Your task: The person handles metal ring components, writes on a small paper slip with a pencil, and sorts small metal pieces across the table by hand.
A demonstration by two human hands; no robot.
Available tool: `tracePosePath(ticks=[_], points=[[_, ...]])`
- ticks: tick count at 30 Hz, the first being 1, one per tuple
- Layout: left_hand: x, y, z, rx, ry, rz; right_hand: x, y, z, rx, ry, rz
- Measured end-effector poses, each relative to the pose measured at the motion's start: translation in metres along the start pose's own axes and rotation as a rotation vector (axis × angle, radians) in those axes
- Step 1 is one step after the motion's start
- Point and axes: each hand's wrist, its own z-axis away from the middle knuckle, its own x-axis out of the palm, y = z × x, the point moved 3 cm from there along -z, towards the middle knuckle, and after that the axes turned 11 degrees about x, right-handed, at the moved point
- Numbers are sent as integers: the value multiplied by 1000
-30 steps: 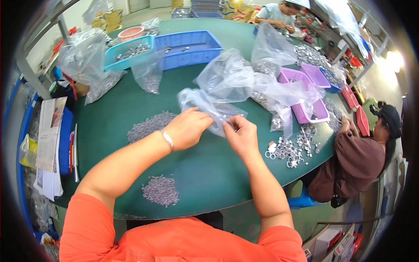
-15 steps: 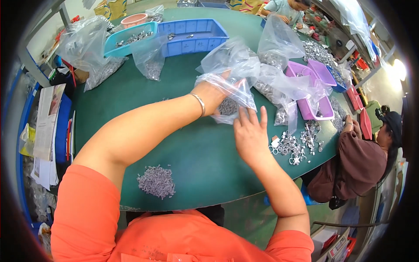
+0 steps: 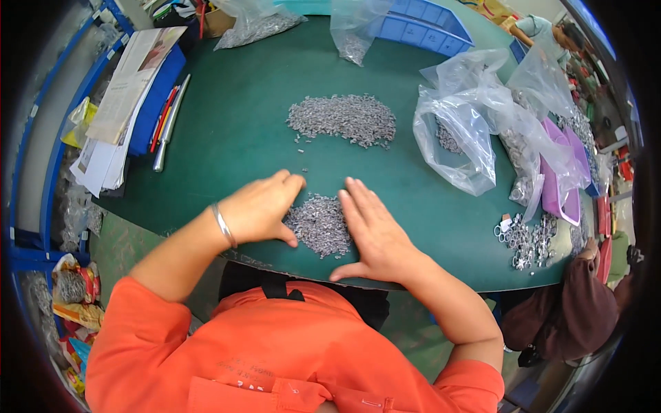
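Observation:
A small pile of tiny grey pieces (image 3: 319,225) lies on the green table close to its front edge. On its left side is my left hand (image 3: 260,210), fingers stretched out and thumb at the pile's near edge. My right hand (image 3: 377,237) borders the pile on the right, fingers straight and thumb spread away. Both hands are open and cup the pile between them. Farther off spreads a larger heap of similar grey pieces (image 3: 342,119), with a few strays between the two heaps. A clear plastic bag (image 3: 475,171), its mouth wide, lies to the right with grey pieces inside.
Purple baskets (image 3: 559,196) and rings and other metal trinkets (image 3: 527,241) are at the right, near a co-worker in a brown sleeve (image 3: 564,310). Another person (image 3: 544,31) sits at the far right. A blue bin (image 3: 427,27) stands at the back; papers (image 3: 131,96) and pens are left.
Both hands have left the plastic bag and come back to the near pile, now held between them. The view has shifted left and down, and the larger heap is now uncovered.

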Motion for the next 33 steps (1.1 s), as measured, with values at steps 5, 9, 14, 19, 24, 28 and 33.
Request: tracePosePath(ticks=[5, 9, 14, 19, 24, 28, 33], points=[[35, 15, 29, -117, 522, 533, 31, -31, -39, -91, 184, -19], [50, 4, 39, -245, 658, 930, 28, -36, -44, -99, 295, 96], [41, 9, 50, -79, 671, 631, 28, -36, -46, -103, 358, 179], [48, 9, 56, -88, 686, 657, 26, -41, -45, 40, 339, 141], [50, 15, 52, -58, 674, 698, 16, -9, -36, 416, 487, -262], [47, 7, 53, -64, 718, 689, -5, 19, -45, 977, 420, -1460], [42, 3, 48, -59, 706, 681, -29, 74, -28, 830, 715, -2217]])
